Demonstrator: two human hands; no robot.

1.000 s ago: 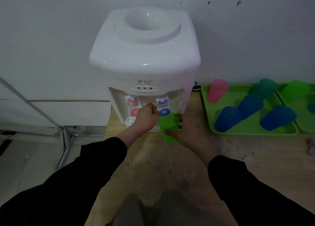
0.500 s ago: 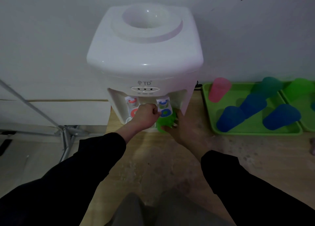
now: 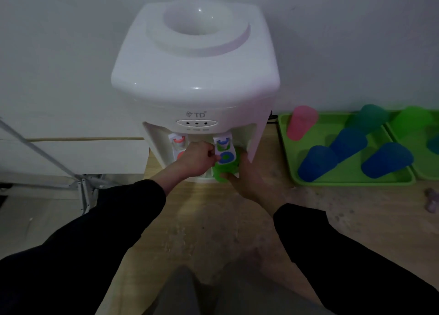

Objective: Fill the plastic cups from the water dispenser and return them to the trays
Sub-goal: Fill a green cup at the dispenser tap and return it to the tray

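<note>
A white water dispenser (image 3: pixel 194 72) stands on the wooden table against the wall. My right hand (image 3: pixel 247 176) grips a green plastic cup (image 3: pixel 223 171) and holds it under the blue tap (image 3: pixel 224 149), in the dispenser's recess. My left hand (image 3: pixel 197 160) is curled into a fist beside the blue tap lever, with its fingers against the lever's left edge. The cup's mouth is hidden behind the lever. To the right lies a green tray (image 3: pixel 292 172) holding upside-down cups: a pink one (image 3: pixel 300 123), three blue ones (image 3: pixel 317 162) and a teal one (image 3: pixel 367 118).
A second green tray (image 3: pixel 403 138) with a green cup (image 3: pixel 414 119) lies at the far right edge. The red tap (image 3: pixel 178 141) is left of my left hand. A small purplish object (image 3: pixel 431 199) lies on the wooden table (image 3: pixel 213 231). Metal frame legs (image 3: pixel 80 184) stand at the left.
My right hand has pushed the green cup further in and up under the blue tap. My left hand has stayed by the lever. The camera has moved a little closer.
</note>
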